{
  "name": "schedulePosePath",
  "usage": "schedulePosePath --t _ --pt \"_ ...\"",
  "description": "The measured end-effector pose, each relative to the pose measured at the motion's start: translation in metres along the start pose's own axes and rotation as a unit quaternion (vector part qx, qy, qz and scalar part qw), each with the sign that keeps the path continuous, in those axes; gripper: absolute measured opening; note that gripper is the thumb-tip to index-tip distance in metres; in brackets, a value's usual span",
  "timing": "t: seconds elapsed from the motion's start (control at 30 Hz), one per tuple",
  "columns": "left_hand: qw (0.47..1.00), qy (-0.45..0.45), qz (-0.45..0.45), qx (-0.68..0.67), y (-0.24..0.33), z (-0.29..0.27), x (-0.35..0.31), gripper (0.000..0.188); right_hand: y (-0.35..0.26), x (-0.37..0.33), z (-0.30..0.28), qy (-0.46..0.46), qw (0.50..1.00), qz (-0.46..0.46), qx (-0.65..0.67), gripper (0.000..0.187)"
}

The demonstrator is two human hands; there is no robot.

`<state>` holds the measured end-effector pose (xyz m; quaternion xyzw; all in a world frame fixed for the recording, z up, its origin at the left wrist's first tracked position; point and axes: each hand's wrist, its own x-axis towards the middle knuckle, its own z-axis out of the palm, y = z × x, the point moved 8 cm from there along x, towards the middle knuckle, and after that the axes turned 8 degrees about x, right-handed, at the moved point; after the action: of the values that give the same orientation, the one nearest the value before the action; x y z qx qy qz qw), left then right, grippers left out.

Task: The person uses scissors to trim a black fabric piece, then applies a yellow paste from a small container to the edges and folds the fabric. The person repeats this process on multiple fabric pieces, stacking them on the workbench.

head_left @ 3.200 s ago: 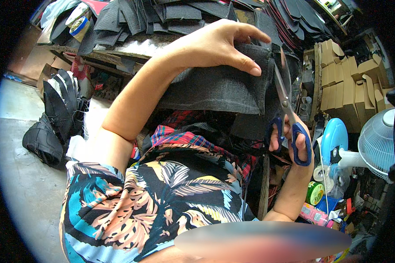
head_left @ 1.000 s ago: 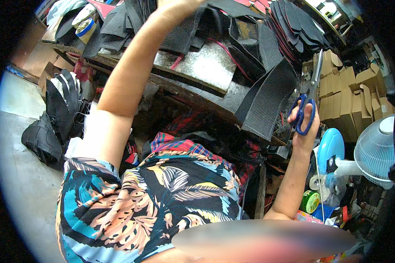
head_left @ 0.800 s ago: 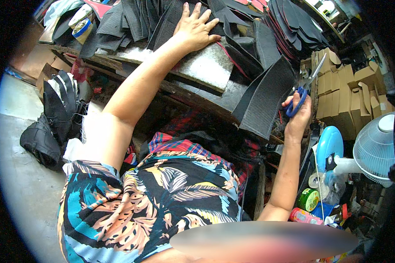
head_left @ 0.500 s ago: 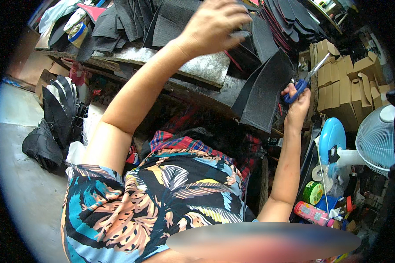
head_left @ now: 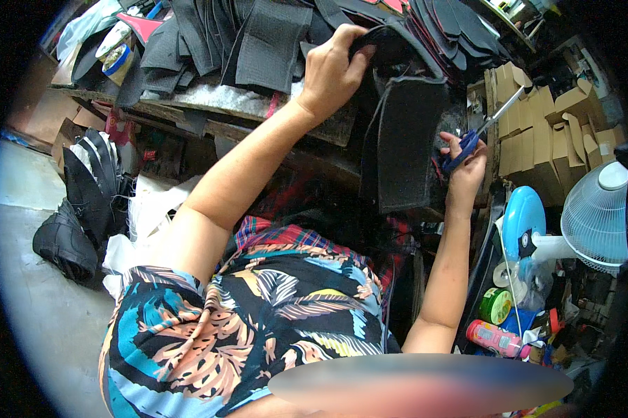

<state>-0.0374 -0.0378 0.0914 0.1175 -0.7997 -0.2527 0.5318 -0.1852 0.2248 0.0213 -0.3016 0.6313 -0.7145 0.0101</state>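
Observation:
My left hand (head_left: pixel 333 73) is raised over the front of the worktable, its fingers and thumb closed on the end of a dark fabric piece (head_left: pixel 406 43) that curls up and over to the right. Just below it, a broad black ribbed fabric panel (head_left: pixel 413 143) hangs past the table edge; whether it joins the curled piece I cannot tell. In my right hand (head_left: pixel 465 171), to the right of the panel, is a pair of scissors (head_left: pixel 467 148) with blue handles, the metal blades pointing up and right. The blades are apart from the fabric.
Many black fabric cut pieces (head_left: pixel 272 49) lie along the worktable, with more stacked (head_left: pixel 460 31) at far right. Cardboard boxes (head_left: pixel 537 139), a white-caged fan (head_left: pixel 596 219), a green tub (head_left: pixel 495 305) and a pink bottle (head_left: pixel 493 338) stand on the right. A black bundle (head_left: pixel 66 240) sits at left.
My left hand has come down and a little left, and now grips the fabric piece, which is lifted and curled. The hanging panel has swung more upright. The right hand with the scissors has lowered slightly.

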Motion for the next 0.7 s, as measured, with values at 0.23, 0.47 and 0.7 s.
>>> schedulePosePath --t 0.23,0.47,0.7 --pt "0.996 0.05 -0.022 -0.076 -0.01 -0.002 -0.005 0.024 -0.006 -0.007 0.011 -0.056 0.998 0.025 -0.005 0.033" --pt "0.997 0.04 0.022 -0.069 0.003 0.004 -0.009 0.026 -0.006 -0.01 0.017 -0.113 0.99 -0.011 -0.08 0.038" --pt "0.995 0.006 0.045 -0.083 0.006 0.016 -0.009 0.036 0.002 -0.014 0.017 -0.146 0.984 0.038 -0.095 0.039"
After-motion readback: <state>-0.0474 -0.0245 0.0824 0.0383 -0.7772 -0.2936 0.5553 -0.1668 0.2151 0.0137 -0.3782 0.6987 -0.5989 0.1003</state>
